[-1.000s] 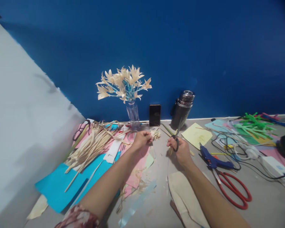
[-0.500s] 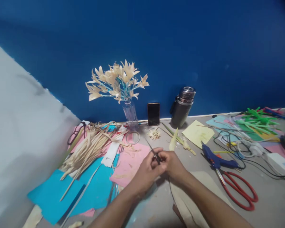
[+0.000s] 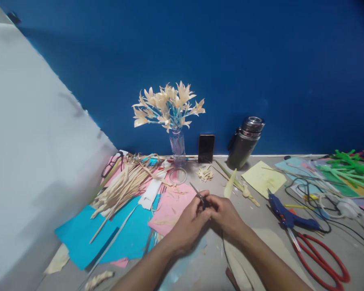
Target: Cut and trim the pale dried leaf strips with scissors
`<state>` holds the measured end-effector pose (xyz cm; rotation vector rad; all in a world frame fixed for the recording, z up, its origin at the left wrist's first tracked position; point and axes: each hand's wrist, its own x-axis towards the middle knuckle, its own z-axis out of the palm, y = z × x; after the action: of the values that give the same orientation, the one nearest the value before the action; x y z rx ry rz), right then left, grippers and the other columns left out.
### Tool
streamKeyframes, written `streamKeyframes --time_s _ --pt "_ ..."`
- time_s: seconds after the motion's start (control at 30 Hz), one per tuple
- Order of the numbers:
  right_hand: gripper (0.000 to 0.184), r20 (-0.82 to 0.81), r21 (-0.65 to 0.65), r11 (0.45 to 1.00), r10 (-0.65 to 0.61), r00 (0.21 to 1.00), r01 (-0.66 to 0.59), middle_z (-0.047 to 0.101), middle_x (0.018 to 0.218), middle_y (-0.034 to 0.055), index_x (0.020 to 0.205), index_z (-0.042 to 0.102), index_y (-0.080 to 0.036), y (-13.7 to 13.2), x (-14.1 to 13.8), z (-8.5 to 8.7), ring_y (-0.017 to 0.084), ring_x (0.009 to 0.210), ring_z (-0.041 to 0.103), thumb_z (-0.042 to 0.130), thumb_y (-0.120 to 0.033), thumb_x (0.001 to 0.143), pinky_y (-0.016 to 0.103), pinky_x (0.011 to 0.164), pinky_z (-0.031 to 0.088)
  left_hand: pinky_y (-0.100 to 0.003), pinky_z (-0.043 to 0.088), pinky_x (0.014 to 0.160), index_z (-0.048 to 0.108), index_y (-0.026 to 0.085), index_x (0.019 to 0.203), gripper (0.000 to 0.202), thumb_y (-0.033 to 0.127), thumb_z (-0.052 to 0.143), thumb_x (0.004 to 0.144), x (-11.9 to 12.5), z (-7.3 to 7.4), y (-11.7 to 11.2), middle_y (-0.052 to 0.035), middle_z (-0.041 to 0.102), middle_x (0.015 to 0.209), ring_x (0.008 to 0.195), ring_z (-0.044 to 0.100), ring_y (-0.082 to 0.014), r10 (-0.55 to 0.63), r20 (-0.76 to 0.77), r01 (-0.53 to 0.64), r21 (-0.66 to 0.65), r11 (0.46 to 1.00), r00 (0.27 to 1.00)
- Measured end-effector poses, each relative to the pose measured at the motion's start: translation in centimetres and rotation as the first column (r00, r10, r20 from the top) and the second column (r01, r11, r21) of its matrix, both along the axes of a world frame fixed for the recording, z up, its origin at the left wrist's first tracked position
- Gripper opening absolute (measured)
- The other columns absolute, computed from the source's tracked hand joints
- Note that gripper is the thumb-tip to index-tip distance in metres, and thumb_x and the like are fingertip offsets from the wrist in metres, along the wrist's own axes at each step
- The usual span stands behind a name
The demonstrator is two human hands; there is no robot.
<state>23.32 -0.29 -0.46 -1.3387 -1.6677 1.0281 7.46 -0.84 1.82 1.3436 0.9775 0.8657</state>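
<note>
A slim, pointed pair of small scissors (image 3: 197, 190) angles up and left from between my hands, its dark handles mostly covered by fingers. My right hand (image 3: 226, 212) is closed around the handle end. Close against it, my left hand (image 3: 188, 226) has its fingers curled beneath the blade; whatever they pinch is hidden. Below the hands, pink paper (image 3: 172, 206) with pale scraps lies to the left. On the right a broad pale husk sheet (image 3: 269, 242) runs under my right forearm. A small pile of cream pieces (image 3: 205, 173) sits just beyond the fingers.
Cream flowers (image 3: 170, 101) stand in a clear bottle (image 3: 177, 147) near a phone (image 3: 206, 148) and flask (image 3: 245, 143). A blue glue gun (image 3: 286, 214), red-handled scissors (image 3: 324, 258) and cables lie right. Dried strips (image 3: 124, 186) cover blue paper (image 3: 81, 234) at left.
The whole scene has shifted right in view as the head turned a little left. Both hands stay together, and the scissors' blade looks shorter and sharper now.
</note>
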Motion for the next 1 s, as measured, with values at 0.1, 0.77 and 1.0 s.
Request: streamKeyframes --time_s 0.1,0.77,1.0 --pt "0.009 0.008 0.034 0.970 -0.242 0.970 0.242 0.059 0.063 -0.0010 0.072 0.058 -0.020 0.8 0.9 -0.1 0.015 0.058 0.050 0.056 -0.027 0.078 0.025 0.054 0.035 -0.032 0.046 0.089 0.061 0.021 0.123 0.039 0.027 0.053 0.086 0.5 0.2 3.8 -0.0090 0.067 0.115 0.101 0.062 -0.0207 0.119 -0.097 -0.115 0.054 0.992 0.988" --pt "0.019 0.022 0.124 0.916 -0.386 0.922 0.381 0.055 0.057 -0.0021 0.066 0.063 -0.019 2.4 3.9 -0.4 0.014 0.054 0.047 0.062 -0.033 0.079 0.025 0.050 0.035 -0.027 0.036 0.063 0.053 0.019 0.058 0.017 0.021 0.065 0.070 4.4 -2.6 14.3 -0.0022 0.058 0.058 0.065 0.056 -0.0177 0.279 -0.540 -0.216 0.180 0.960 0.794" --pt "0.030 -0.390 -0.206 0.927 -0.371 0.843 0.313 0.068 0.073 0.0030 0.087 0.073 -0.018 2.5 3.6 0.5 0.010 0.048 0.047 0.075 -0.042 0.071 0.023 0.043 0.038 -0.023 0.029 0.048 0.061 0.016 0.074 0.031 0.046 0.067 0.074 2.6 1.2 9.2 0.0050 0.041 0.053 0.046 0.034 -0.0079 0.163 -0.175 -0.165 0.001 0.986 0.971"
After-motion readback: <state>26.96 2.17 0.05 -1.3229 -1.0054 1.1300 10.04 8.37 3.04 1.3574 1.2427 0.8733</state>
